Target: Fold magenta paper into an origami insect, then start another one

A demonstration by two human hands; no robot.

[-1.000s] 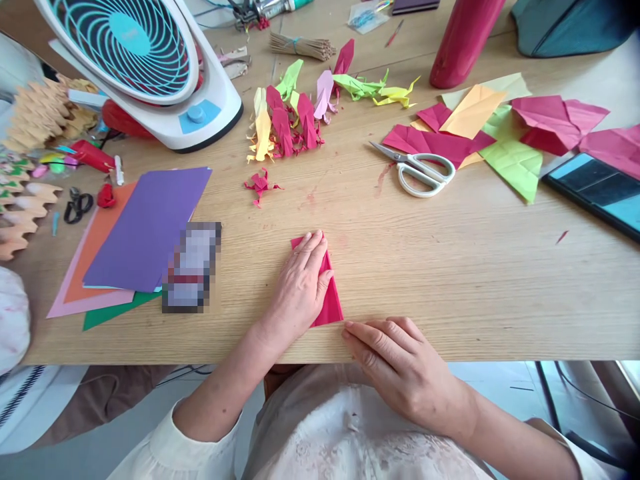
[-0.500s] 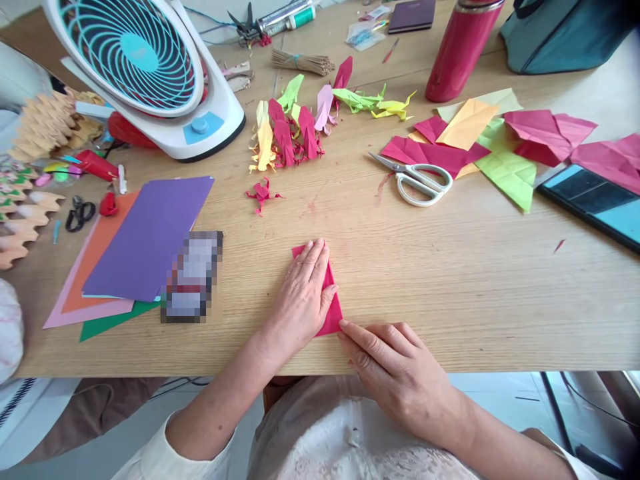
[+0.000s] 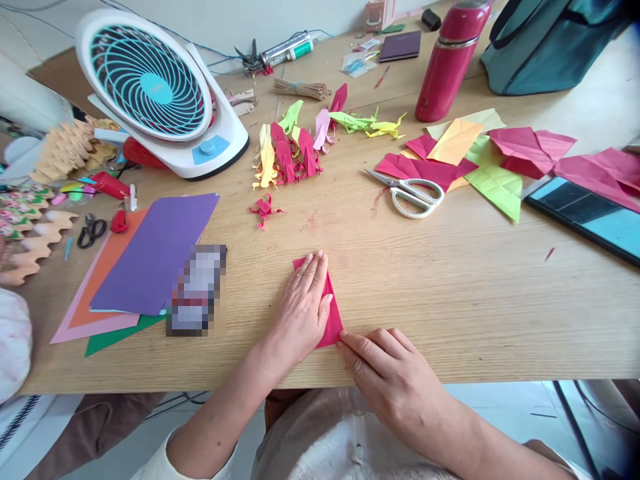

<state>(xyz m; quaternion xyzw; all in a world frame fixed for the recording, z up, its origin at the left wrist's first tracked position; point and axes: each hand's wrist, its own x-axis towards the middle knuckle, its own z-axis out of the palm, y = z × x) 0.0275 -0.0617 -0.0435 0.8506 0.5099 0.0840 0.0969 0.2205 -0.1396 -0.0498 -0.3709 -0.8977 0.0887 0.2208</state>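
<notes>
Hardly anything has shifted between the hands since the earlier frames. The head camera has tipped up, so both hands sit lower in view and more of the far table shows. The right index fingertip has crept slightly inward along the paper's near edge.

Far to the left of the left hand lie a stack of coloured sheets (image 3: 107,313) with a purple sheet (image 3: 155,253) on top. A white and teal desk fan (image 3: 150,87) stands beyond them.

The left hand (image 3: 303,307) lies flat and open, fingers together, pressing down on a folded magenta paper (image 3: 333,320) near the front edge of the table (image 3: 450,293). Only a narrow triangular strip of the paper shows by its thumb. The right hand (image 3: 395,377) is open too, fingers stretched out, with its fingertips touching the paper's near right corner and gripping nothing.

Beyond the left hand stand finished paper figures (image 3: 287,150) and a small red one (image 3: 264,209). Beyond the right hand lie white-handled scissors (image 3: 413,193), loose creased sheets (image 3: 480,160) and a red bottle (image 3: 450,60).

By the look of it, the paper is at an early fold. It is creased into a flat triangle, far from the shape of the finished figures.
</notes>
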